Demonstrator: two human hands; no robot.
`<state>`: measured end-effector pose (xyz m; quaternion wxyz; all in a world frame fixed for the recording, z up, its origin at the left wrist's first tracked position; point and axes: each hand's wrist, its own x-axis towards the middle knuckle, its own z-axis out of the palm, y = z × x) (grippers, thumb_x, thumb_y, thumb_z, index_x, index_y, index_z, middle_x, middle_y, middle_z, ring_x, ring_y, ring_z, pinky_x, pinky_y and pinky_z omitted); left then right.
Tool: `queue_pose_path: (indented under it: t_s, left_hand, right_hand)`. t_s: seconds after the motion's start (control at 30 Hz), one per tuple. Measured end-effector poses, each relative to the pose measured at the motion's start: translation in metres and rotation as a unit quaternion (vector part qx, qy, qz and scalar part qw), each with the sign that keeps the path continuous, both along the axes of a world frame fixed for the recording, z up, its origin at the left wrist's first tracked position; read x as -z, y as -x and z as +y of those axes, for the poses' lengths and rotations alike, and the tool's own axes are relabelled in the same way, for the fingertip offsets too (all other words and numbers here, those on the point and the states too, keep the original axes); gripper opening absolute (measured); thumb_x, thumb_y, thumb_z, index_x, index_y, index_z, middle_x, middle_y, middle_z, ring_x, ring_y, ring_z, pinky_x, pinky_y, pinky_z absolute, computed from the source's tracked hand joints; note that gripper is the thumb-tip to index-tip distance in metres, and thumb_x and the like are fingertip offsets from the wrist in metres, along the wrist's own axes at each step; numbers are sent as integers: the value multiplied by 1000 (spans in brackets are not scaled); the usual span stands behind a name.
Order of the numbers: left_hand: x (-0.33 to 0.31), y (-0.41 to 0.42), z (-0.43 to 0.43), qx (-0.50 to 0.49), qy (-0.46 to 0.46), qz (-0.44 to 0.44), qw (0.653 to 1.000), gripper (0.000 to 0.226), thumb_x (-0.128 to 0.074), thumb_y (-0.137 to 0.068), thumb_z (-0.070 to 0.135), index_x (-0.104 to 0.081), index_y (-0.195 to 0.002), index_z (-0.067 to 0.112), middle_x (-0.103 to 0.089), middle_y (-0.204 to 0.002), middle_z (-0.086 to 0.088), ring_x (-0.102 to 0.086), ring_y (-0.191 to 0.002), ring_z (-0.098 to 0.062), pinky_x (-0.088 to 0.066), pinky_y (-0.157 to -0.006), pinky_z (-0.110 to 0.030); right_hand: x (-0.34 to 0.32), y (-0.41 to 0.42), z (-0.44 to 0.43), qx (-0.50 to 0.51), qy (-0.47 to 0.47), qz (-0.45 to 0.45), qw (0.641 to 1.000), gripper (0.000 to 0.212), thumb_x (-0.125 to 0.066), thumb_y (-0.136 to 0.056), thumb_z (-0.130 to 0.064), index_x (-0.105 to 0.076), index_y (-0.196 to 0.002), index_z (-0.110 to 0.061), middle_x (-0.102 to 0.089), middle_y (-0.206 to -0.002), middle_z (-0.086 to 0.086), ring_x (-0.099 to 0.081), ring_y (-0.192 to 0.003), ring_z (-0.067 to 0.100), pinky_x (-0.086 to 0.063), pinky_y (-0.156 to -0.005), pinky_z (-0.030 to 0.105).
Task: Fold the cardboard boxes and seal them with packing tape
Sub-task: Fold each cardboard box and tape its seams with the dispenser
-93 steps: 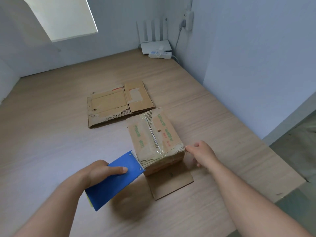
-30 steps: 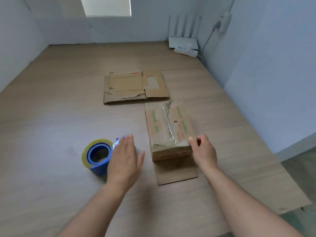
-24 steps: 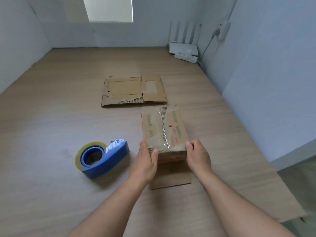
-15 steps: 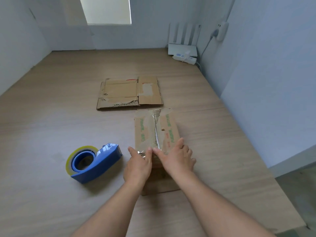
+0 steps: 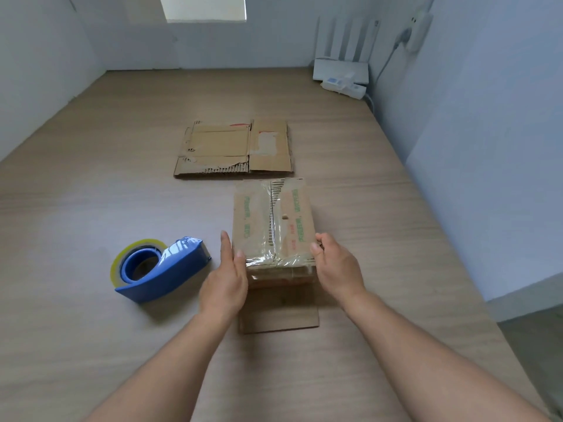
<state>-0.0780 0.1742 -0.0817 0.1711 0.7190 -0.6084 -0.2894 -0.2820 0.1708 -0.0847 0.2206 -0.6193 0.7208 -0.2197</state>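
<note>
A taped cardboard box (image 5: 271,220) stands on the wooden table, its top seam covered with clear tape, and an open flap (image 5: 278,312) lies flat at its near end. My left hand (image 5: 225,278) presses straight fingers against the box's left side near the front corner, thumb at the top edge. My right hand (image 5: 336,266) grips the right front corner, thumb on the top edge and fingers down the side. A blue tape dispenser (image 5: 158,269) with a yellowish roll lies to the left, apart from both hands. A flattened cardboard box (image 5: 233,147) lies behind.
A white router (image 5: 341,68) and a power strip (image 5: 344,86) sit at the table's far right corner by the wall. Walls enclose the table on the left, back and right. The table's right edge (image 5: 487,312) drops off near my right forearm.
My left hand set the tape dispenser down on the table. Both hands then rested on the box's near top end and have now moved apart to its two sides.
</note>
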Motion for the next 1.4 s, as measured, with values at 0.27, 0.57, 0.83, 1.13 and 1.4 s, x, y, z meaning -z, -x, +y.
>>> queue_pose_path:
  t_s: [0.27,0.57,0.83,1.13,1.4]
  left_hand:
    - [-10,6,-2,175,7,-269,947,94,-2,-65,83,11,-148,43,-64,-116,-9,-64,-95,-26,-46,-71,-32]
    - [5,-20,-8,229,-13,-237,944,75,-32,-93,63,18,-146,45,-64,-104,-8,-61,-84,-22,-43,-65,-28]
    - [-21,-43,-17,297,-126,-100,941,85,-47,-86,37,15,-137,65,-51,-138,10,-55,-94,-9,-38,-87,-20]
    - [-15,-39,-24,280,-35,-199,939,79,-55,-91,51,0,-147,51,-62,-129,6,-61,-107,-17,-46,-89,-25]
    - [-2,-29,-21,224,-1,-227,948,73,-55,-88,56,-14,-148,46,-65,-117,-1,-61,-98,-20,-47,-78,-28]
  right_hand:
    - [-18,12,-19,-212,23,349,913,94,-36,-74,-83,-21,-145,-22,-64,-114,10,-61,-101,29,-34,-73,35]
    - [-17,50,-30,-380,-6,315,869,70,-37,-99,-46,-1,-153,-20,-49,-132,10,-50,-113,30,-39,-90,37]
    - [-41,66,-45,-411,-62,348,840,84,-55,-93,-31,7,-148,-42,-58,-121,6,-54,-92,23,-44,-75,35]
    - [-27,56,-49,-442,100,396,799,68,-50,-92,-52,-25,-145,-18,-60,-120,2,-58,-102,25,-39,-65,33]
    - [-23,51,-35,-413,152,300,847,68,-77,-74,-40,-55,-126,-2,-67,-97,15,-64,-84,31,-49,-59,34]
